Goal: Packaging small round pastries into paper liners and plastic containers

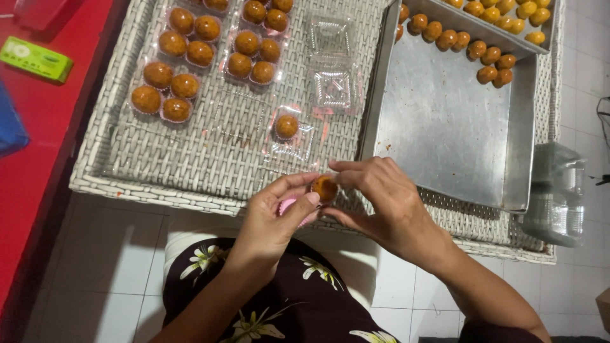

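Note:
My left hand (274, 216) holds a pink paper cup (289, 204) near the front edge of the white wicker table (190, 159). My right hand (381, 203) pinches a round orange-brown pastry ball (325, 188) at the cup's mouth, and my left fingertips touch the ball too. Just beyond my hands an open clear plastic box (289, 136) holds one ball (286, 126). A steel baking tray (445, 127) to the right carries several more balls (483, 54) along its far side.
Filled clear boxes of balls (190, 44) lie at the table's far left and middle. An empty clear box (332, 63) sits beside the tray. A stack of clear containers (558, 197) stands at the right edge. A red surface (38, 127) with a green packet (35, 59) is at left.

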